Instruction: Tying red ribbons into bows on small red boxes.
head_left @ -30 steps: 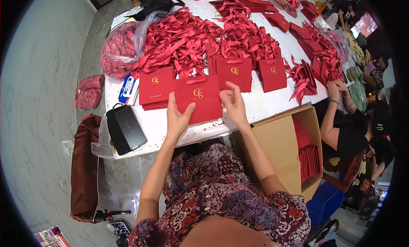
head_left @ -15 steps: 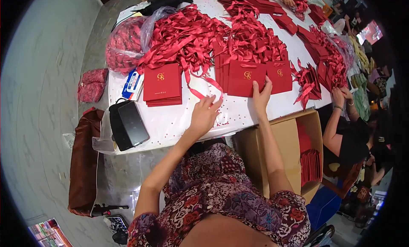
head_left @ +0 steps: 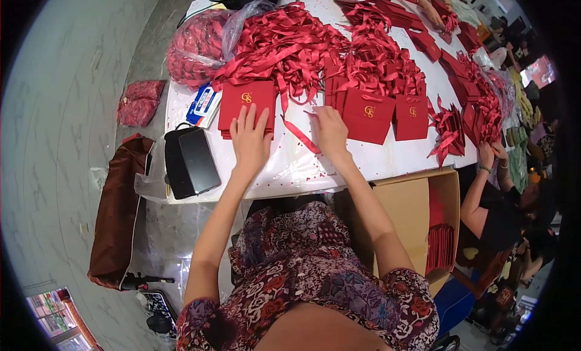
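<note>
My left hand (head_left: 251, 142) lies with its fingers spread on a stack of flat red paper bags (head_left: 231, 109) with gold lettering. To its right, my right hand (head_left: 331, 133) has its fingers drawn together on a red ribbon (head_left: 301, 135). A short bit of ribbon shows at its fingertips, and a longer strip slants across the white tabletop to its wrist side. Just right of that hand lie a red bag (head_left: 368, 122) with a ribbon handle and a second, smaller-looking red bag (head_left: 411, 122). Behind them is a heap of red ribbons (head_left: 278, 45).
A phone (head_left: 201, 160) on a black pouch and a blue-and-white packet (head_left: 204, 106) lie at the left. An open cardboard box (head_left: 399, 205) holding red bags stands below the table edge (head_left: 284, 196). At the right, a co-worker's hands (head_left: 491, 152) touch ribboned bags.
My left hand has moved left from the loose ribbon onto the bag stack. My right hand has left the red bag and moved left to the ribbon. The view has shifted slightly.
</note>
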`<state>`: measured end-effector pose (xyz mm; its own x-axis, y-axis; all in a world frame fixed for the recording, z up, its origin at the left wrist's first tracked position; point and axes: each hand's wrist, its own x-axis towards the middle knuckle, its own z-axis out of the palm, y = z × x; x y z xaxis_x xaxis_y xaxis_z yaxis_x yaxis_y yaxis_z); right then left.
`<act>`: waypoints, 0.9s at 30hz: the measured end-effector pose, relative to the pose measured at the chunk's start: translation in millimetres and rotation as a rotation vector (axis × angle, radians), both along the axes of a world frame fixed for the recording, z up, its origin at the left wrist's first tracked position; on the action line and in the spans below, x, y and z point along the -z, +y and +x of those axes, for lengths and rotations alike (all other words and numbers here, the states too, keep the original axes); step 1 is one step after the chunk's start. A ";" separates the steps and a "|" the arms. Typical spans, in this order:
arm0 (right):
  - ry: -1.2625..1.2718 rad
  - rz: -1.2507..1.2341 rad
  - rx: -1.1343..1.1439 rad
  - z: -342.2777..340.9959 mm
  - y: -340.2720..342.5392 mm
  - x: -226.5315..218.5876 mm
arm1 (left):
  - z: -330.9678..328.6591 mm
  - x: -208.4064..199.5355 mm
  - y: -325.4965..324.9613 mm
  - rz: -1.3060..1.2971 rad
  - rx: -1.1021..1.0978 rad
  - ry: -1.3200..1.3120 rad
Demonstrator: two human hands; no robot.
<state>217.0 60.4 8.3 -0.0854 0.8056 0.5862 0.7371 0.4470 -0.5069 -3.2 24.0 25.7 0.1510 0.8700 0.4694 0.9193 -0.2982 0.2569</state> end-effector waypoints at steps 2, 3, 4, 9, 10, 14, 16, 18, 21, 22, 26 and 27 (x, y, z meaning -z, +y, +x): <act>-0.181 -0.088 0.045 -11.7 7.2 10.7 | -13.8 10.9 1.4 -0.100 -0.009 0.048; -0.246 -0.143 0.071 -15.4 10.6 15.3 | -17.7 16.9 0.8 -0.074 -0.029 0.055; -0.246 -0.145 0.069 -16.8 12.6 20.1 | -20.9 19.9 -0.7 -0.076 -0.031 0.055; -0.163 -0.203 0.055 -11.2 10.0 32.5 | -18.2 17.8 -26.7 -0.011 0.065 0.044; -0.163 -0.205 0.053 -8.9 6.9 30.0 | -13.4 16.8 -37.0 -0.014 0.063 0.045; 0.115 -0.088 -0.048 9.7 -5.4 9.5 | 11.3 24.2 -86.8 -0.061 0.187 0.000; 0.665 -0.320 -0.110 19.7 -13.1 -0.6 | 22.6 28.7 -109.1 -0.088 0.229 -0.016; 0.949 -0.392 -0.234 24.3 -26.5 -30.1 | 28.5 32.1 -127.9 -0.153 0.276 -0.051; 1.111 -0.438 -0.294 48.1 -46.5 -58.4 | 34.2 24.9 -131.7 -0.173 0.317 -0.111; 1.162 -0.454 -0.324 55.8 -52.2 -66.2 | 35.8 20.5 -129.6 -0.196 0.333 -0.178; 1.165 -0.441 -0.406 61.4 -67.2 -95.7 | 28.4 22.1 -97.7 -0.213 0.334 -0.254; 1.076 -0.526 -0.368 61.3 -68.2 -94.1 | 28.2 22.2 -85.9 -0.162 0.271 -0.224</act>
